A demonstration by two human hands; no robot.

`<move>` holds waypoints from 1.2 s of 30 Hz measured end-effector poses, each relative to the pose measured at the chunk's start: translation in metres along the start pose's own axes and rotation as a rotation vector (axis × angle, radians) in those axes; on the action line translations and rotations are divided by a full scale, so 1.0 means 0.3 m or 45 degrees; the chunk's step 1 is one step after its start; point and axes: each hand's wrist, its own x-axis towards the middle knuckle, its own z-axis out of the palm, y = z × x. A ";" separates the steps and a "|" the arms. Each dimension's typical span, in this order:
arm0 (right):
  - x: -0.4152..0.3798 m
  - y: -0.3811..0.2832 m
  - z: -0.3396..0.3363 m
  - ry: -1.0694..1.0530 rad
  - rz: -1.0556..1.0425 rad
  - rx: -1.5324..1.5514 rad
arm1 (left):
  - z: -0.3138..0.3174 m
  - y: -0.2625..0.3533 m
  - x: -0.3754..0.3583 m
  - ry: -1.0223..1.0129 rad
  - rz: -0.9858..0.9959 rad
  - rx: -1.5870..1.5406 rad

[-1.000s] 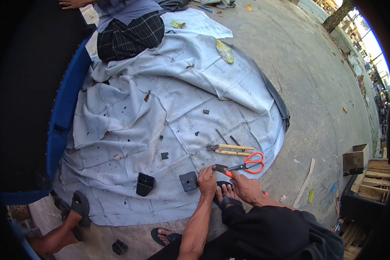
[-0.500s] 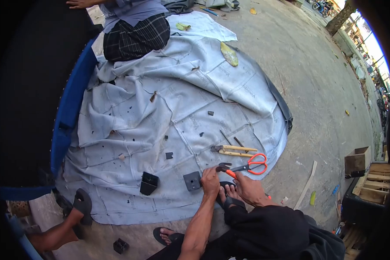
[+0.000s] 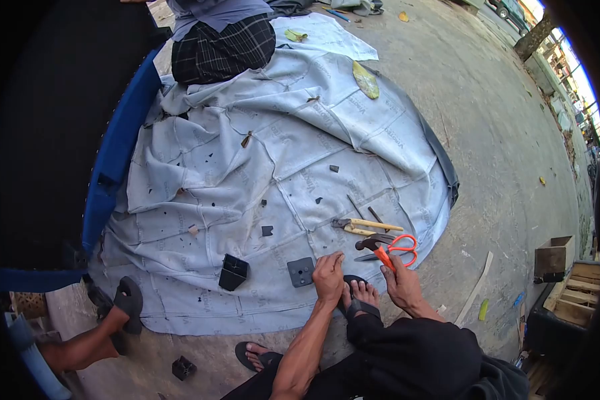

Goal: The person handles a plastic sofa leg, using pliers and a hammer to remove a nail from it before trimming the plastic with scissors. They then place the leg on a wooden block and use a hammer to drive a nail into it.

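My right hand (image 3: 404, 288) is wrapped round the orange handle of a claw hammer (image 3: 384, 255), its dark head raised to the upper left. My left hand (image 3: 329, 277) is closed in a pinch just left of my sandalled foot; whatever its fingers may hold is hidden. Close by on the left lies a flat dark square plate with holes (image 3: 301, 272). Beyond the hammer, scissors with orange handles (image 3: 401, 250) lie partly covered by its head. Pincers with pale yellow handles (image 3: 370, 225) rest just above them.
A wrinkled grey-white sheet (image 3: 200, 160) covers the ground, with a black tapered block (image 3: 233, 272), small dark scraps and two thin rods on it. Another person (image 3: 223, 50) sits at the far edge. Blue-edged black furniture (image 3: 110, 153) stands left; a wooden box (image 3: 555, 259) stands right.
My right hand has moved the hammer right and slightly up, away from my left hand. My left hand stays closed in nearly the same place. The view has shifted slightly.
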 end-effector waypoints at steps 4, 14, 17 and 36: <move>-0.020 0.018 0.019 -0.068 0.038 0.066 | -0.148 0.145 0.016 0.100 -0.090 -0.071; 0.004 0.030 0.066 -0.166 -0.020 0.105 | -0.334 0.025 -0.030 0.263 -0.210 0.230; 0.010 0.040 0.064 -0.130 -0.043 0.148 | -0.333 0.021 -0.030 0.234 -0.094 0.288; 0.040 -0.211 -0.013 -0.335 -0.624 0.044 | -0.324 0.010 -0.031 0.210 0.104 0.341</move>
